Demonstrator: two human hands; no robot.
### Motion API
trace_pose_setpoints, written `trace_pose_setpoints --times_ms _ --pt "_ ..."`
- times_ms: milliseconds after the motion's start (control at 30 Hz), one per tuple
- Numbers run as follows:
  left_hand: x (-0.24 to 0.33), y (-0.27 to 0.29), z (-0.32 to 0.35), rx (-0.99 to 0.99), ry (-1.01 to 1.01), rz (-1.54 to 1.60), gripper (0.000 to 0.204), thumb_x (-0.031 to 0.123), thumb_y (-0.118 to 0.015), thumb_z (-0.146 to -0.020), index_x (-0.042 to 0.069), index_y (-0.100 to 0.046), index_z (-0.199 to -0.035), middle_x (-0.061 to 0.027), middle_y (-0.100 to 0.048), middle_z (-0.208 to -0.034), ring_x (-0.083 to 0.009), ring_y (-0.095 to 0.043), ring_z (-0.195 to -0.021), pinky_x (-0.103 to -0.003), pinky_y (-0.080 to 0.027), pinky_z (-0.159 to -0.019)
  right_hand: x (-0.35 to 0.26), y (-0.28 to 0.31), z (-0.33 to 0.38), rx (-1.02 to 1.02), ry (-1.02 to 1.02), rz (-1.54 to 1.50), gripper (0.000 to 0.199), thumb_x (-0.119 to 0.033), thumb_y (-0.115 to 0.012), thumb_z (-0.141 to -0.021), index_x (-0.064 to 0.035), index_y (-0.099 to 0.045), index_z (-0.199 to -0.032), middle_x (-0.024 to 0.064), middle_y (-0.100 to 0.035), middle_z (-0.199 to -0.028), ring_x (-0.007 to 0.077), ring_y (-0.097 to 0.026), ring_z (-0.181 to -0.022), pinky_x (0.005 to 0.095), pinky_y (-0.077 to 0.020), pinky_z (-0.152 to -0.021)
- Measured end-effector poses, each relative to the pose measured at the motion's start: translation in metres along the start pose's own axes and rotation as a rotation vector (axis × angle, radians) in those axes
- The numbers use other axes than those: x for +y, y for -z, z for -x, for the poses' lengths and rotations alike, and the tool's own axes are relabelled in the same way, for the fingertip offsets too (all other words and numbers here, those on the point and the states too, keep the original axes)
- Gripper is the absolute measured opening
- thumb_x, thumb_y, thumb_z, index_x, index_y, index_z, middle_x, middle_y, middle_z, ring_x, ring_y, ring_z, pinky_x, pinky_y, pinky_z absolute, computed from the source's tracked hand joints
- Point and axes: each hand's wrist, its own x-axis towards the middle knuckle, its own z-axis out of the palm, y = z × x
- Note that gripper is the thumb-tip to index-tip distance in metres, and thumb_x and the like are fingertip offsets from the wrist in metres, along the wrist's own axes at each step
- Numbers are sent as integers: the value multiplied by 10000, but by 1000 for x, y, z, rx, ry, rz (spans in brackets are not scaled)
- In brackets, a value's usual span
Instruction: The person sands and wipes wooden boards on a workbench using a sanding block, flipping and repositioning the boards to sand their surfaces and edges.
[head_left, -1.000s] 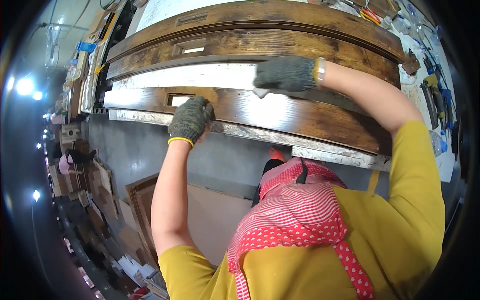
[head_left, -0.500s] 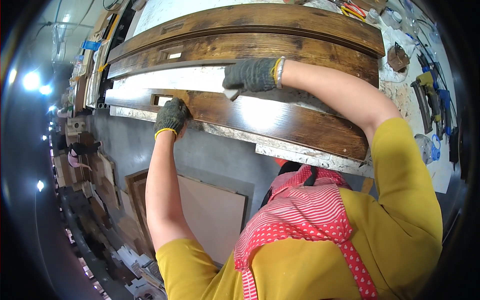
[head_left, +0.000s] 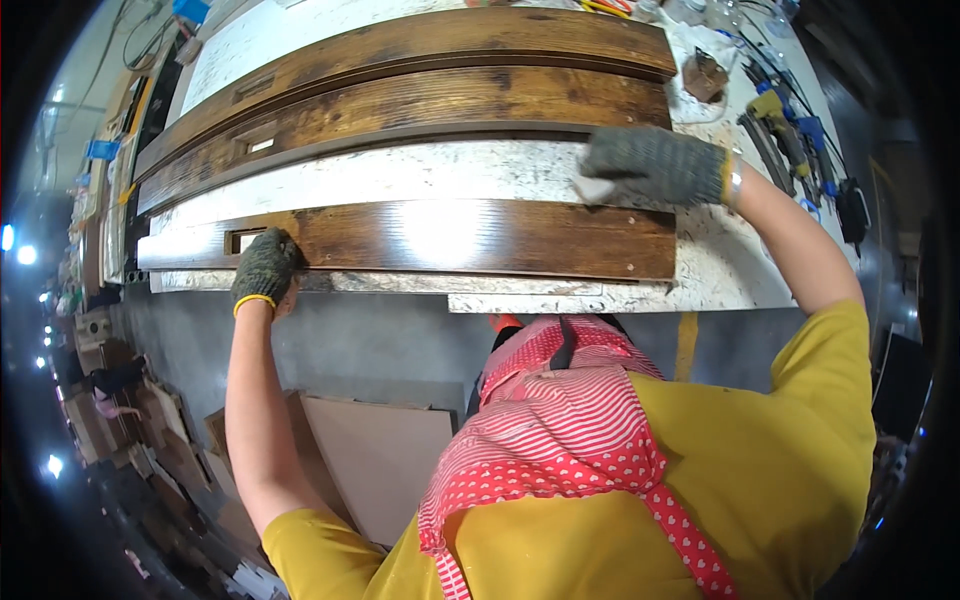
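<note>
My left hand (head_left: 266, 272) curls its gloved fingers over the near-left edge of the long stained board (head_left: 470, 238), which lies along the tabletop (head_left: 720, 270) edge. My right hand (head_left: 650, 165), just beyond the board's far right, pinches a pale rag (head_left: 592, 188). The board looks stiff, heavy, slick; best gripped at the ends.

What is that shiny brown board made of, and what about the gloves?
The brown board looks like wood: grain streaks show, and a bright glare suggests glossy stain or varnish. The glove on the left hand and the one on the right hand look like grey knitted fabric, with yellow cuffs.
</note>
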Motion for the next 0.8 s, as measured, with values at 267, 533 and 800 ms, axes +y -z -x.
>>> trace_pose_setpoints --times_ms 267,533,800 --pt "132 4 48 100 -298 143 262 328 -567 -922 81 -646 -962 -193 -659 -957 -392 -632 -896 -479 -493 -798 -3 -32 -99 96 306 -79 318 -301 -602 -913 -16 -632 -1050 160 -637 -1025 305 -629 -950 411 -505 -850" --pt "163 -11 55 12 -158 25 277 297 -503 -913 87 -664 -995 -192 -644 -1050 -391 -595 -1028 -459 -473 -905 25 -32 -44 -37 348 22 130 -186 -634 -897 -67 -656 -944 99 -629 -953 229 -642 -872 365 -552 -814" --pt "187 -5 61 18 -33 9 194 193 -551 -895 121 -674 -1027 -174 -653 -1105 -378 -606 -1072 -455 -477 -935 38 -6 -16 -47 307 -126 127 -199 -610 -924 -81 -650 -946 95 -610 -913 206 -608 -875 354 -531 -822"
